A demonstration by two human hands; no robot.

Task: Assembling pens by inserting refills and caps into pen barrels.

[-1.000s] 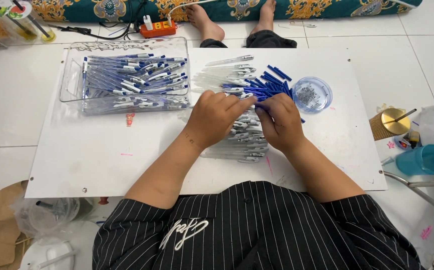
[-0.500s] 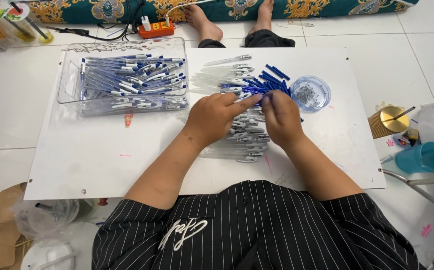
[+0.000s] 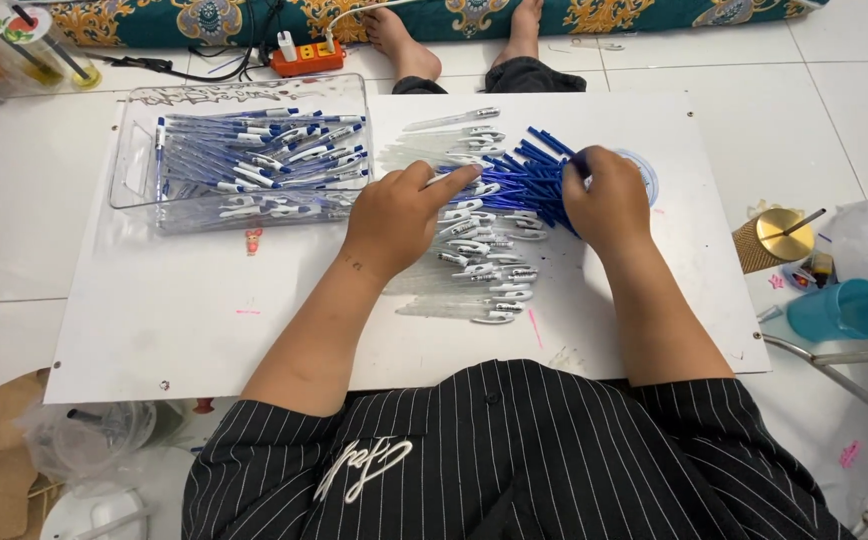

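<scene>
White and smooth, the flat board (image 3: 204, 330) serves as our worktop on the tiled floor. We see the left hand (image 3: 399, 215) resting palm-down on a heap of clear plastic pen barrels (image 3: 474, 260), its fingers spread loosely, clasping nothing. The right hand (image 3: 609, 200) lies on a fan of slim blue refills (image 3: 529, 175), fingertips curled at its far edge; whether they pinch one we cannot tell. A round clear lid (image 3: 649, 175) sits just beyond. Finished blue-and-white pens fill a transparent rectangular tray (image 3: 134, 170) to the left.

blue refills (image 3: 529, 175), white board (image 3: 204, 330), black pinstriped shirt (image 3: 554, 460), turquoise cup (image 3: 839, 308)
</scene>
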